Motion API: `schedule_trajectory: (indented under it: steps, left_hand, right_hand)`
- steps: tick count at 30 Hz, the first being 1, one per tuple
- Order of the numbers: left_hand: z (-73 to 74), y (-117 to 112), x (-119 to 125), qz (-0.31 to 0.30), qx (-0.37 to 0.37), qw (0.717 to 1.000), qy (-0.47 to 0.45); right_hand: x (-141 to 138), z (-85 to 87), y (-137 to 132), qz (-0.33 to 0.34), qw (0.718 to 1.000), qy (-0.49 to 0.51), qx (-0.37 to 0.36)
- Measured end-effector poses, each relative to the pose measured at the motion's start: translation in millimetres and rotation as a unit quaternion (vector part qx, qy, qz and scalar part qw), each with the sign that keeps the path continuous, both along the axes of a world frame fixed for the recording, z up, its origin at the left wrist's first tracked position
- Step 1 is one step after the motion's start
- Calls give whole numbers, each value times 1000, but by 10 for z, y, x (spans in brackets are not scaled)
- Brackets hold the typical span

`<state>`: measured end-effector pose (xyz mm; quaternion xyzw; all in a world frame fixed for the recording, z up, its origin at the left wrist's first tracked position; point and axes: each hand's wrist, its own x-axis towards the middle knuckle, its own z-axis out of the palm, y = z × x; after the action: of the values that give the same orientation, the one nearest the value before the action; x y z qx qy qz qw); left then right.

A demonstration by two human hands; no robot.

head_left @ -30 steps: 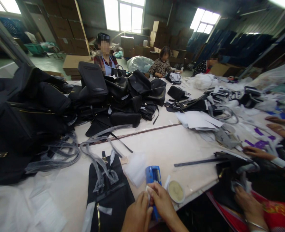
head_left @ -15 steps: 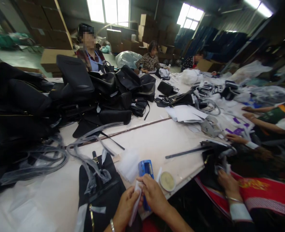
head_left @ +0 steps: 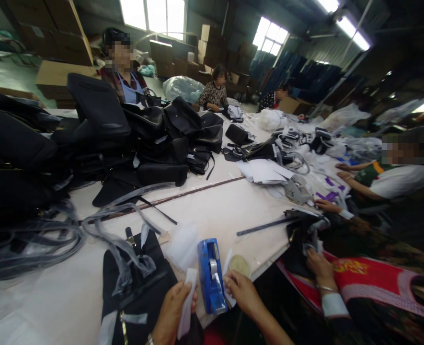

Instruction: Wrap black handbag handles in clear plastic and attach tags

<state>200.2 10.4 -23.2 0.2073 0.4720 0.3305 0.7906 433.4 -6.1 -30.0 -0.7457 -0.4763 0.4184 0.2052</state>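
My left hand is at the bottom edge, fingers closed on a white paper strip held upright above a black bag that lies flat on the white table. My right hand sits just right of a blue tape dispenser, its fingertips pinched on a small white piece beside the dispenser. A round tan lid rests close behind that hand.
A heap of black bags fills the left and far table. Clear plastic wrap trails across the near left. White papers lie mid-right. A neighbour's hand handles a black bag at right; other workers sit around.
My hands have come apart: the left now holds the white strip alone, the right has shifted to the far side of the dispenser. The view has swung rightward.
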Motion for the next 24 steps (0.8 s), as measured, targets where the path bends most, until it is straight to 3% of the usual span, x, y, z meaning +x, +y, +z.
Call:
schedule_trajectory:
  steps: [6,10,15,18,24]
  left_hand:
    - [37,-38,-17,29,-19,999,-10]
    - [23,-56,-18,30,-21,999,-17]
    - [44,-49,-10,27,-27,999,-18]
    - [59,-45,-19,31,-29,999,-13]
    - [58,-48,-18,38,-35,999,-13]
  right_hand:
    - [-203,-174,-223,-11,999,28,-16]
    - [-221,-140,-258,-20,998,53,-14]
    - [-234,39,-355,-18,997,76,3]
    - [-242,104,-472,-39,991,124,-23]
    - [-266,-36,-703,-125,962,223,-98]
